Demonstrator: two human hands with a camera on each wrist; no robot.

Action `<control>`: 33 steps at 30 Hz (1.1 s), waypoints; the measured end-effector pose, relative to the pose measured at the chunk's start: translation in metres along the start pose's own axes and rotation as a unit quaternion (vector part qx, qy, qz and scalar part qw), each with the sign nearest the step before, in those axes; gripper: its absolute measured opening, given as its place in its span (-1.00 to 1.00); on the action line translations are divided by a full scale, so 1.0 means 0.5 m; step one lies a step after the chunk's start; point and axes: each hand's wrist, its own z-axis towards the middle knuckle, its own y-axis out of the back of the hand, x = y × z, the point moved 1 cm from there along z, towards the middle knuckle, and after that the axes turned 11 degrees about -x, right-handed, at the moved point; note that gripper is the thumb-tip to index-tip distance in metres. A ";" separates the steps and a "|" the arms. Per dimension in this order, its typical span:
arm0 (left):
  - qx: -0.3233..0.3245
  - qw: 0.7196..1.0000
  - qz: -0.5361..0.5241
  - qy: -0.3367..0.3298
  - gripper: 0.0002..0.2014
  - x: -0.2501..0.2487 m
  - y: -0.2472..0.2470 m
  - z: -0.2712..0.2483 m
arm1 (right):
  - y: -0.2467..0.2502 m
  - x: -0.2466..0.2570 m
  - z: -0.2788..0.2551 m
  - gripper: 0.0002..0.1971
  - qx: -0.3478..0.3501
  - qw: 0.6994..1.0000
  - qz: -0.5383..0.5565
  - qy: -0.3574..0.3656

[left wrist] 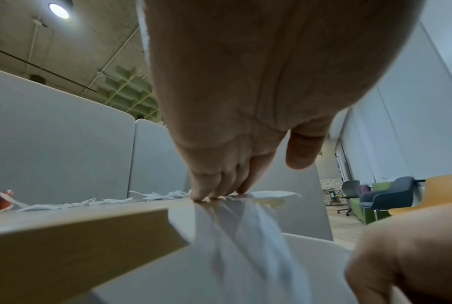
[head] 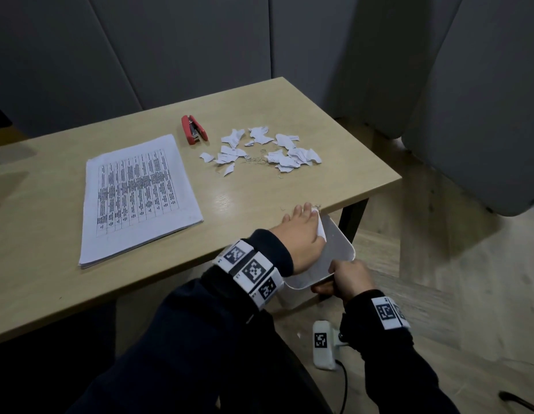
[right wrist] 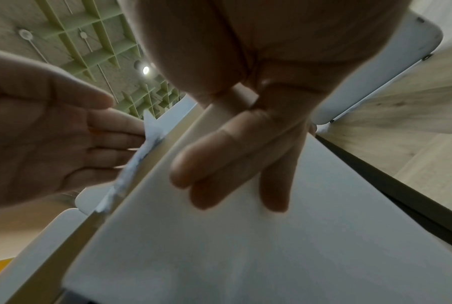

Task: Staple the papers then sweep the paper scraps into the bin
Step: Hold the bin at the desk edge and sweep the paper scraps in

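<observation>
My left hand (head: 304, 218) lies with straight fingers at the table's near right edge and pushes a few white paper scraps (left wrist: 245, 236) over it. The scraps fall, blurred, into a white bin (head: 340, 249). My right hand (head: 346, 279) grips the bin's rim and holds it just under the edge, fingers (right wrist: 232, 164) against its wall (right wrist: 245, 246). A larger heap of torn scraps (head: 259, 150) lies further back on the table. A stack of printed papers (head: 137, 195) rests on the left, with a red stapler (head: 194, 130) behind it.
The light wooden table (head: 259, 189) ends at a black leg (head: 353, 219) beside the bin. Grey partition panels (head: 170, 55) stand behind the table. A grey chair (head: 483, 115) is on the right, over a wood floor (head: 438, 279).
</observation>
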 end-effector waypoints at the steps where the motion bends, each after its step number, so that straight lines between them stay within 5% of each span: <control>1: 0.004 1.000 -0.001 -0.005 -0.38 -0.006 -0.001 -0.009 | 0.003 0.001 -0.001 -0.73 -0.001 1.000 -0.001 0.000; 6: -0.010 1.000 0.008 -0.018 -0.38 -0.009 0.020 -0.002 | 0.007 0.003 0.000 -0.73 -0.004 1.000 -0.004 -0.003; 13: -0.101 0.993 0.014 0.065 -0.41 0.086 0.128 0.147 | 0.012 0.013 -0.003 -0.70 -0.001 1.000 -0.013 0.001; 21: -0.026 0.990 0.118 0.069 -0.48 0.080 0.131 0.260 | 0.019 0.030 0.003 -0.72 0.005 1.000 -0.025 0.015; 33: 0.000 0.992 0.122 0.028 -0.57 0.057 0.100 0.125 | 0.018 0.018 0.014 -0.71 -0.010 1.000 -0.025 0.011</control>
